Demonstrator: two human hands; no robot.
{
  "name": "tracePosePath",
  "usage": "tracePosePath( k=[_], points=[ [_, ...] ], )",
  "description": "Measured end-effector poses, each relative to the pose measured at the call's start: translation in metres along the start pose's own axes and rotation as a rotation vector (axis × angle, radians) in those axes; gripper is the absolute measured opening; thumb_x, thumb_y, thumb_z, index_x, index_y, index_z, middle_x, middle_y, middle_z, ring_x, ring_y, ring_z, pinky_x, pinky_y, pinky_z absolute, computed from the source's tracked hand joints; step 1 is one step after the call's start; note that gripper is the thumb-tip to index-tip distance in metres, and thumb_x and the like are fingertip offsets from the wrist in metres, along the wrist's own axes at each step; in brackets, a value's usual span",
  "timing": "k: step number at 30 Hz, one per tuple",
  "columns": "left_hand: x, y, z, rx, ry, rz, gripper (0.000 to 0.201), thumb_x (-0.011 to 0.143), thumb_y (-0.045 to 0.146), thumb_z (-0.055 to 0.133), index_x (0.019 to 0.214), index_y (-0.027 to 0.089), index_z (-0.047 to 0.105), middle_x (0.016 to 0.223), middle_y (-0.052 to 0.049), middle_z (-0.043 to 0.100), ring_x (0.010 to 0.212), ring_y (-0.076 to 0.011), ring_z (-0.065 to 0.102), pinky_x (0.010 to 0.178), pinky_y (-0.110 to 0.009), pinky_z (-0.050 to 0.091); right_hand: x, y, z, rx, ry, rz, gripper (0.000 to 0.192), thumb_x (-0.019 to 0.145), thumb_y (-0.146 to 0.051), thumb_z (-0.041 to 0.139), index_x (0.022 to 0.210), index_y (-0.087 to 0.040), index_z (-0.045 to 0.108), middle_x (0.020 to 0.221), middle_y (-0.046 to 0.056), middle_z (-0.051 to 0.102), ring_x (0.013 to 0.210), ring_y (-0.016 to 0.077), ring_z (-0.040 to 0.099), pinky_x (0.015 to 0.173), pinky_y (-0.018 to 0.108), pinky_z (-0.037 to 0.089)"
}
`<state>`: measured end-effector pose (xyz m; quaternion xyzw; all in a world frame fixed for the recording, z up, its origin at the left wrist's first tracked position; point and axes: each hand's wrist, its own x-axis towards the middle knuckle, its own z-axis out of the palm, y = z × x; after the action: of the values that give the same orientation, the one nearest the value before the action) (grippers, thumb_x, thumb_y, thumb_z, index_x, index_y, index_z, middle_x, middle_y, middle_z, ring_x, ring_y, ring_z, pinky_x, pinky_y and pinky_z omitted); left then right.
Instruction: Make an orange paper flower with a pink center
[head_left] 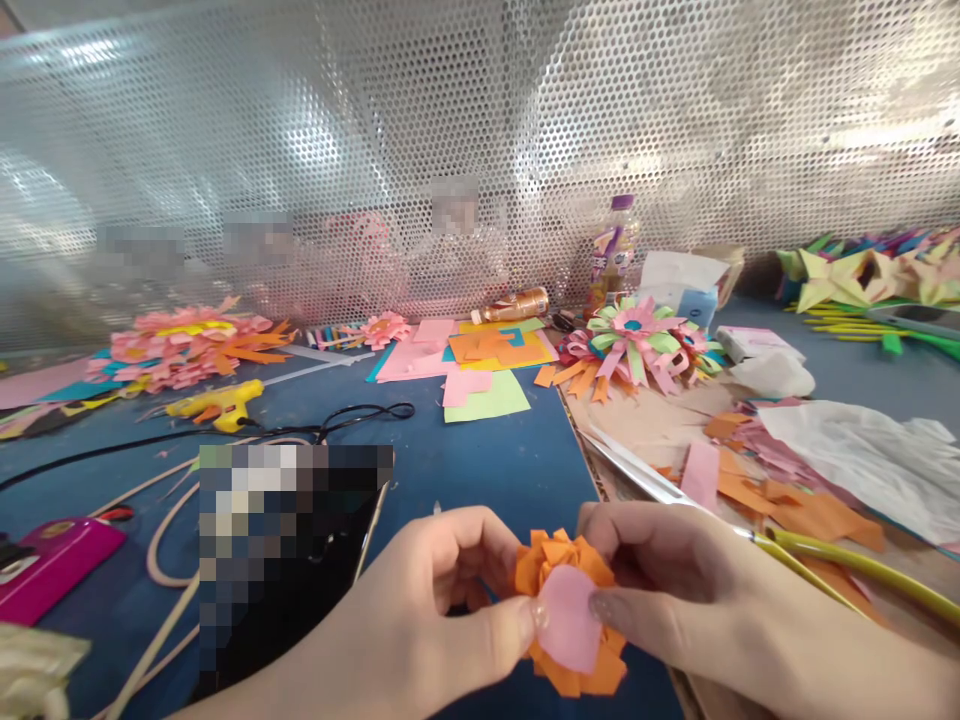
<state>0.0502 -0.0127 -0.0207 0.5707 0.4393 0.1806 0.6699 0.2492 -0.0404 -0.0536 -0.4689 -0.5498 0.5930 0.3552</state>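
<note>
While both grip it low over the blue desk (495,460), left hand (420,610) and right hand (675,590) pinch an orange paper flower (559,560), thumbs on its pink disc (568,620); scissors (750,530) beside.

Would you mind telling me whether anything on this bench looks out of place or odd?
Nothing looks damaged or spilled. Orange paper scraps lie loose beside the scissors, and both hands hold an orange paper flower with a pink disc.
</note>
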Motion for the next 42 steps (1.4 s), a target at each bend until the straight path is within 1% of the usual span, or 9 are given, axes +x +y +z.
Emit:
tracePosePath(
  k=[4,8,11,17,20,24,28,33,42],
  points=[
    [0.001,0.002,0.000,-0.046,-0.007,0.008,0.012,0.076,0.023,0.067,0.076,0.016,0.057,0.073,0.002,0.061,0.066,-0.0100,0.052,0.064,-0.023,0.039,0.001,0.003,-0.002,0.039,-0.074,-0.022,0.031,0.079,-0.048,0.062,0.076,-0.018,0.054,0.072,0.000,0.050,0.064,0.0124,0.042,0.055,0.023,0.032],
    [0.000,-0.001,0.001,-0.018,-0.013,-0.005,0.014,0.075,0.023,0.068,0.076,0.016,0.056,0.074,0.001,0.061,0.067,-0.0115,0.054,0.064,-0.024,0.040,-0.002,-0.007,-0.006,0.041,-0.154,0.021,0.032,0.079,-0.048,0.061,0.081,-0.017,0.054,0.073,0.000,0.049,0.066,0.0136,0.042,0.058,0.024,0.032],
    [-0.001,-0.002,0.000,-0.073,-0.033,0.001,0.014,0.075,0.023,0.069,0.077,0.016,0.057,0.073,0.001,0.061,0.067,-0.0112,0.055,0.065,-0.024,0.040,-0.005,-0.015,-0.006,0.088,-0.136,0.056,0.028,0.082,-0.045,0.057,0.082,-0.017,0.055,0.079,0.002,0.051,0.074,0.0162,0.045,0.065,0.027,0.034],
    [0.000,-0.004,-0.002,-0.090,-0.036,0.005,0.014,0.074,0.024,0.070,0.076,0.016,0.059,0.074,0.000,0.063,0.066,-0.0109,0.056,0.063,-0.023,0.040,0.000,-0.010,-0.007,0.139,-0.151,0.022,0.040,0.075,-0.054,0.066,0.081,-0.016,0.056,0.075,0.001,0.051,0.068,0.0141,0.042,0.059,0.025,0.028],
    [0.001,-0.005,-0.002,-0.147,-0.040,0.010,0.014,0.073,0.024,0.070,0.075,0.016,0.059,0.073,0.000,0.064,0.064,-0.0106,0.056,0.062,-0.023,0.040,0.000,-0.008,-0.007,0.175,-0.097,0.027,0.034,0.076,-0.049,0.066,0.086,-0.018,0.061,0.077,0.002,0.053,0.071,0.0151,0.046,0.061,0.025,0.033],
    [0.002,-0.004,-0.002,-0.174,-0.008,0.010,0.014,0.071,0.021,0.071,0.073,0.016,0.059,0.069,0.002,0.063,0.060,-0.0086,0.055,0.059,-0.021,0.040,-0.004,-0.006,-0.008,0.124,0.137,0.039,0.031,0.079,-0.050,0.064,0.097,-0.025,0.065,0.098,0.003,0.062,0.087,0.0194,0.055,0.072,0.026,0.043],
    [0.002,0.000,-0.002,-0.183,0.055,0.016,0.014,0.069,0.018,0.072,0.070,0.015,0.059,0.064,0.003,0.063,0.055,-0.0065,0.052,0.056,-0.019,0.038,-0.002,-0.001,-0.010,0.054,0.277,-0.052,0.030,0.080,-0.053,0.063,0.091,-0.025,0.069,0.089,0.002,0.066,0.088,0.0201,0.059,0.073,0.026,0.046],
    [0.000,0.003,-0.003,-0.211,0.109,0.007,0.015,0.068,0.022,0.073,0.069,0.015,0.060,0.064,0.002,0.065,0.056,-0.0069,0.053,0.056,-0.019,0.038,0.001,0.000,-0.013,-0.046,0.294,-0.016,0.034,0.077,-0.056,0.064,0.088,-0.024,0.069,0.087,0.002,0.066,0.077,0.0175,0.057,0.068,0.025,0.045],
    [0.005,-0.002,-0.010,-0.111,0.157,0.022,0.022,0.065,0.032,0.074,0.070,0.015,0.060,0.067,-0.001,0.065,0.058,-0.0094,0.051,0.054,-0.021,0.036,0.000,0.004,-0.015,-0.136,0.164,-0.104,0.032,0.088,-0.054,0.052,0.089,-0.023,0.060,0.077,0.000,0.055,0.073,0.0147,0.050,0.065,0.023,0.039]
  ],
)
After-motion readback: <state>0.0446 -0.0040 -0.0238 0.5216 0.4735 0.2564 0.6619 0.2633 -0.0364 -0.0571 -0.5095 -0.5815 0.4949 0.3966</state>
